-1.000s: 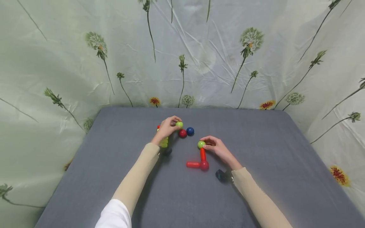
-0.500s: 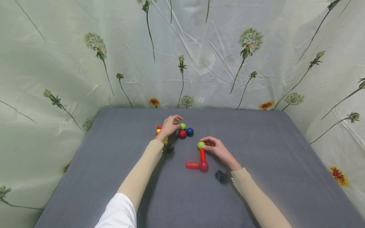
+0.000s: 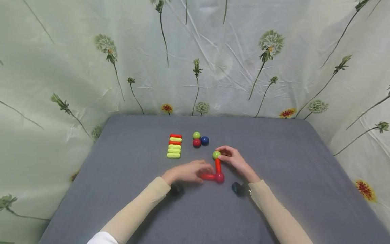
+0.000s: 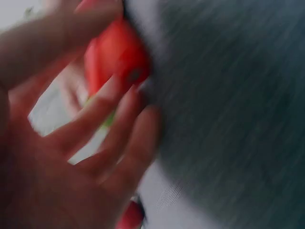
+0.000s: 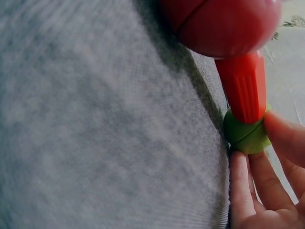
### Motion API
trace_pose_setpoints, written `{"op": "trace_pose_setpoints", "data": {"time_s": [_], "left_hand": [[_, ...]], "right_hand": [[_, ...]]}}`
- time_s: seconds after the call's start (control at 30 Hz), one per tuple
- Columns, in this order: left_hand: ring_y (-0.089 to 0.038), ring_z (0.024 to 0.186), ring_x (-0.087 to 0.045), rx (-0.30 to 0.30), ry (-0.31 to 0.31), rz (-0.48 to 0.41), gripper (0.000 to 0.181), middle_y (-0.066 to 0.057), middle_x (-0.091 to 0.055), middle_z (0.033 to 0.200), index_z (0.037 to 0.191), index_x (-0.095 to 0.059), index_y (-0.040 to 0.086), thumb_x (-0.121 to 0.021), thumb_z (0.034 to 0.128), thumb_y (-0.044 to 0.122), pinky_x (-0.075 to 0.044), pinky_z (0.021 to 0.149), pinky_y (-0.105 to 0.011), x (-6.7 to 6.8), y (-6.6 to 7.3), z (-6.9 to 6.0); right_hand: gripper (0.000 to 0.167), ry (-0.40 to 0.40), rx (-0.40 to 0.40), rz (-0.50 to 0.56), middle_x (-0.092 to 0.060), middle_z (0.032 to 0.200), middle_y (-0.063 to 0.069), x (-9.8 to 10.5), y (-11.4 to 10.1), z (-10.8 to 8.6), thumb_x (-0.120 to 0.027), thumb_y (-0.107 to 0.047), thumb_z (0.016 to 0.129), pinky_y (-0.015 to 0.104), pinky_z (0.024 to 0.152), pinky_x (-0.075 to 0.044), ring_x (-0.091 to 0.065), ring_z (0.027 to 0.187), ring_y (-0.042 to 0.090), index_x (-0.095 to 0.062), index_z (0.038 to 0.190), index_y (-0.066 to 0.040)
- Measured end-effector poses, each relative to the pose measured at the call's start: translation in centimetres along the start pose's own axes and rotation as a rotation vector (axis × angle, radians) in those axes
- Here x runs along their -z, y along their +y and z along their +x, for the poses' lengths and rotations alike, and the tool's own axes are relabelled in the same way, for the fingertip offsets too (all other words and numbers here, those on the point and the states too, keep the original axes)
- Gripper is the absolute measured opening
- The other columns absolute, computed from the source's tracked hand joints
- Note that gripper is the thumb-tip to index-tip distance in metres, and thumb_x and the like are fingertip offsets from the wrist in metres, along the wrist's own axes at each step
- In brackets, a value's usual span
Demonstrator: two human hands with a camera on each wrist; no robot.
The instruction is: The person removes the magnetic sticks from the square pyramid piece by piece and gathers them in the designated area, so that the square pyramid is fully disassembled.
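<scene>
On the grey surface an L-shaped piece joins a red ball (image 3: 219,178), two red rods and a green ball (image 3: 216,155). My right hand (image 3: 234,160) pinches that green ball between thumb and fingers; in the right wrist view one red rod (image 5: 243,88) runs from it to the red ball. My left hand (image 3: 189,171) is at the free end of the other red rod (image 3: 208,176), which points left. In the blurred left wrist view, thumb and spread fingertips lie around this rod's end (image 4: 121,57), not visibly closed on it; contact is unclear.
Behind the left hand, several yellow-green and red rods (image 3: 174,146) lie in a neat column. Right of them sit a loose green ball (image 3: 196,135), red ball (image 3: 196,143) and blue ball (image 3: 204,140), close together. A flower-print curtain (image 3: 225,67) hangs behind the table (image 3: 259,135).
My left hand has let go of the loose green ball beside the red and blue ones, and come nearer to the left-pointing red rod. The right hand keeps its hold.
</scene>
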State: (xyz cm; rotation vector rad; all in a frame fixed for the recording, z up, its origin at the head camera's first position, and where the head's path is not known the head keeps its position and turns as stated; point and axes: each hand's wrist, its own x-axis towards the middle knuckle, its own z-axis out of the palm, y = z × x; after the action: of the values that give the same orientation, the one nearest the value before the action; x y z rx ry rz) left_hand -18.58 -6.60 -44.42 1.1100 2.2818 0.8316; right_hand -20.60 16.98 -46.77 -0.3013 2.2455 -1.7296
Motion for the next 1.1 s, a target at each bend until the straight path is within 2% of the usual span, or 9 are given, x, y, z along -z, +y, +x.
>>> {"op": "trace_pose_setpoints", "data": {"time_s": [0.13,0.33,0.4,0.47,0.6,0.7,0.8,0.9,1.1], "left_hand": [[-0.008,0.099,-0.052,-0.005,0.036,0.143,0.042,0.007,-0.057,0.107,0.120,-0.061,0.024,-0.067,0.0846,0.003,-0.047,0.083,-0.025,-1.1,0.6,0.5],[-0.010,0.091,-0.050,-0.019,0.071,0.295,0.040,0.005,-0.056,0.099,0.120,-0.066,0.024,-0.068,0.0845,0.005,-0.047,0.075,-0.022,-1.1,0.9,0.6],[-0.010,0.093,-0.052,-0.052,0.098,0.273,0.039,0.005,-0.058,0.102,0.119,-0.066,0.022,-0.067,0.0849,0.004,-0.047,0.078,-0.023,-0.9,0.6,0.4],[-0.010,0.094,-0.054,-0.059,0.150,0.197,0.036,0.005,-0.060,0.104,0.117,-0.066,0.019,-0.066,0.0852,0.003,-0.048,0.081,-0.025,-0.5,0.1,-0.1],[-0.011,0.089,-0.056,0.023,0.329,0.021,0.027,0.006,-0.063,0.097,0.104,-0.066,0.015,-0.068,0.0832,-0.001,-0.049,0.080,-0.029,0.6,-1.4,-2.1],[-0.013,0.082,-0.057,0.108,0.459,-0.039,0.022,0.004,-0.063,0.090,0.094,-0.066,0.012,-0.070,0.0802,-0.004,-0.050,0.075,-0.031,1.6,-2.9,-4.1],[-0.016,0.080,-0.057,0.160,0.556,-0.028,0.021,0.001,-0.064,0.087,0.090,-0.067,0.009,-0.071,0.0773,-0.008,-0.050,0.074,-0.034,2.2,-4.3,-5.8],[-0.018,0.077,-0.056,0.200,0.614,0.002,0.022,0.000,-0.062,0.084,0.086,-0.067,0.007,-0.071,0.0745,-0.011,-0.048,0.071,-0.035,2.5,-5.3,-6.9],[-0.021,0.077,-0.053,0.263,0.656,0.082,0.022,-0.003,-0.054,0.082,0.083,-0.066,0.005,-0.069,0.0722,-0.013,-0.048,0.069,-0.037,2.7,-5.8,-7.5]], "right_hand": [[0.030,-0.010,0.009,-0.004,-0.058,0.120,0.015,0.1,0.0,0.0,-0.060,-0.008,0.093,0.041,0.097,-0.041,-0.054,0.110,0.028,-0.058,0.122,0.001],[0.029,0.000,0.019,0.001,-0.059,0.119,0.015,0.1,0.0,0.0,-0.060,-0.006,0.093,0.037,0.095,-0.043,-0.054,0.109,0.027,-0.059,0.121,0.002],[0.029,0.003,0.020,0.002,-0.059,0.119,0.016,0.1,0.1,0.0,-0.060,-0.006,0.093,0.038,0.095,-0.043,-0.055,0.109,0.028,-0.059,0.121,0.002],[0.030,0.004,0.016,0.003,-0.059,0.119,0.016,0.1,0.1,0.1,-0.061,-0.007,0.093,0.039,0.096,-0.043,-0.055,0.109,0.028,-0.059,0.121,0.002],[0.030,0.011,0.008,-0.003,-0.060,0.118,0.015,0.0,0.1,0.1,-0.062,-0.007,0.092,0.041,0.097,-0.042,-0.055,0.108,0.027,-0.059,0.121,0.002],[0.030,0.016,0.005,0.001,-0.060,0.117,0.015,0.1,0.1,0.1,-0.062,-0.007,0.092,0.038,0.096,-0.043,-0.056,0.108,0.027,-0.059,0.120,0.002],[0.030,0.016,0.013,0.003,-0.060,0.117,0.016,0.2,0.1,0.0,-0.063,-0.006,0.092,0.034,0.094,-0.044,-0.056,0.108,0.028,-0.059,0.120,0.003],[0.031,0.015,0.014,0.000,-0.060,0.118,0.017,0.2,0.1,0.0,-0.062,-0.006,0.092,0.032,0.093,-0.044,-0.056,0.108,0.028,-0.059,0.121,0.004],[0.030,0.015,0.015,-0.017,-0.059,0.118,0.017,0.0,0.0,0.0,-0.062,-0.006,0.092,0.036,0.095,-0.044,-0.055,0.108,0.028,-0.059,0.121,0.003]]}}
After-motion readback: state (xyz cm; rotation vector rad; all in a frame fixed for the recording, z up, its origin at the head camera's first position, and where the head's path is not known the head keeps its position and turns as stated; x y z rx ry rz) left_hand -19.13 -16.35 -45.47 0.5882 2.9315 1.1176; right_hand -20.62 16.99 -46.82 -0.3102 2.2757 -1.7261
